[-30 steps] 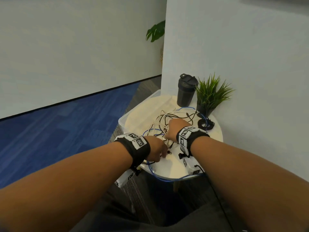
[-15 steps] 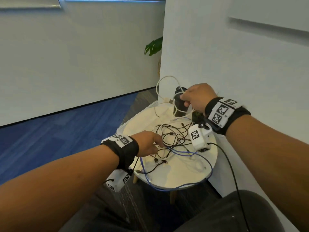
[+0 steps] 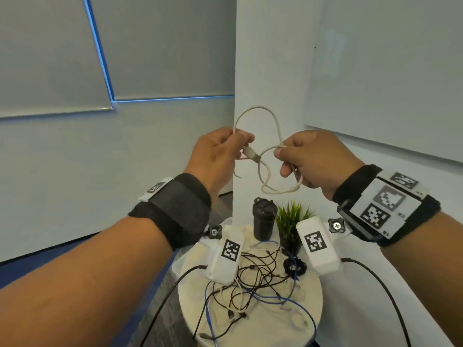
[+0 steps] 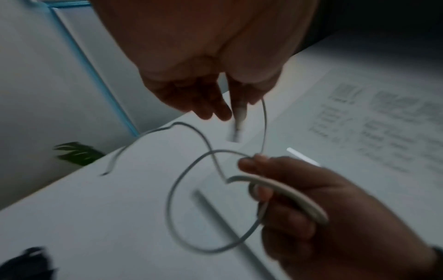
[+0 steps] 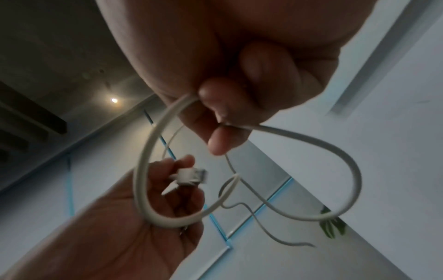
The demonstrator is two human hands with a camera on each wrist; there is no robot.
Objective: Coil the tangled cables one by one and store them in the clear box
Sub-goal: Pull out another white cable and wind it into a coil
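I hold a white cable (image 3: 259, 107) up in front of me, well above the table. My left hand (image 3: 244, 144) pinches its USB plug (image 3: 250, 154) between thumb and fingers. My right hand (image 3: 280, 152) grips two loops of the same cable, and one loop hangs below it. In the left wrist view the plug (image 4: 239, 113) sticks out of my left fingers and the cable (image 4: 171, 189) curves to my right hand (image 4: 311, 199). The right wrist view shows my right hand (image 5: 223, 117) pinching the cable (image 5: 142, 170). A tangle of black, white and blue cables (image 3: 260, 276) lies on the round table (image 3: 275, 329). The clear box is mostly hidden behind my left wrist.
At the back of the table stand a black tumbler (image 3: 264, 219) and a small green plant (image 3: 292, 221), with a black ring-shaped object (image 3: 294, 266) in front of them. A blue cable (image 3: 309, 316) loops over the table's edge. A white wall stands close on the right.
Both hands rose from the table. The right hand lifted the white cable out of the tangle, and the left hand left the pile and took hold of the cable's plug.
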